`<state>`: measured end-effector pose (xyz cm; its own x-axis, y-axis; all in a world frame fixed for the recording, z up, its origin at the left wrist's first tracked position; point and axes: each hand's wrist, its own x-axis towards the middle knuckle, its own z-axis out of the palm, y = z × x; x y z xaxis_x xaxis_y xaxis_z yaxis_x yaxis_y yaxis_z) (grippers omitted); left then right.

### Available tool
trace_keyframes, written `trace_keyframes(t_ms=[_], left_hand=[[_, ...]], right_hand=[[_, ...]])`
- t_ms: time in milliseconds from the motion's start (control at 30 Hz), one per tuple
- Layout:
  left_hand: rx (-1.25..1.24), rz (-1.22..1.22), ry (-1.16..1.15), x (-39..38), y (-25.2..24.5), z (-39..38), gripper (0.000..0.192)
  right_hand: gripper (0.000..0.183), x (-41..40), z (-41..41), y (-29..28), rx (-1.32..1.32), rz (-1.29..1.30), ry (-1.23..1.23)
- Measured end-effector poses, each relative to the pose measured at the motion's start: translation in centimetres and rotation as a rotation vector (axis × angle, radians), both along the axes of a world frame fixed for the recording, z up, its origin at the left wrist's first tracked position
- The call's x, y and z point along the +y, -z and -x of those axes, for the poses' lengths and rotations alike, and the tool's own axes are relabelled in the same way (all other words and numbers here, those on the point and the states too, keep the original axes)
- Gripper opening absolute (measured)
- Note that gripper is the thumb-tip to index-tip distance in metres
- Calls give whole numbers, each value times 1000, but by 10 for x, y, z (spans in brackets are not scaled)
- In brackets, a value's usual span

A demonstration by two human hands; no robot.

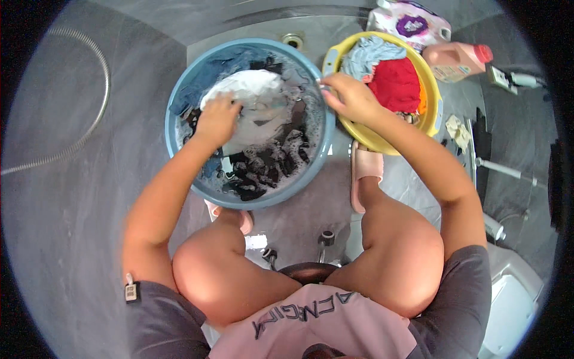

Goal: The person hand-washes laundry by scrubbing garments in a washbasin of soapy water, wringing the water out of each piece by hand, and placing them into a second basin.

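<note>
A large blue plastic basin [262, 204] stands before me, filled with soapy water and laundry. My left hand [219, 117] reaches into it, fingers bent down against a white cloth [251, 85] that bulges above the water; the fingertips are partly hidden, so their hold is unclear. Dark garments [253, 172] soak nearer to me, and blue fabric [193, 85] lies along the basin's left side. At the right side of the rim, my right hand [352, 98] has its thumb and forefinger on the basin's edge.
A yellow tub [385, 146] holds a red garment [394, 85] and light blue cloth [370, 54]. Behind it are a pink jug [455, 60] and a printed plastic package [408, 24]. A floor drain [293, 41] lies beyond the basin. A metal shower hose [105, 85] hangs left.
</note>
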<state>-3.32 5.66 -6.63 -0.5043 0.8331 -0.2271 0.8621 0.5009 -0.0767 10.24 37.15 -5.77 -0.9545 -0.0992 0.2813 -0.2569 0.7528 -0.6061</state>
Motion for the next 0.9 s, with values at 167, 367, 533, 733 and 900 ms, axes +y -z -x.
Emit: trace_keyframes(t_ms=[167,367,533,733,900], left_hand=[[-239,-454,-484,-37,61,3,66],[-641,-802,-830,-33,75,-19,38],[-853,-867,-881,-75,36,10,22],[-1430,-1117,-952,-27,-16,-1,29],[-1688,-1264,-622,-1,-46,-11,35]], right_hand=[[48,-90,86,42,-84,-196,-263],[42,-133,101,72,-357,-561,-176],[22,-108,78,67,-415,1,-19],[31,-126,61,36,101,-123,65],[35,-172,50,58,-328,643,-31]])
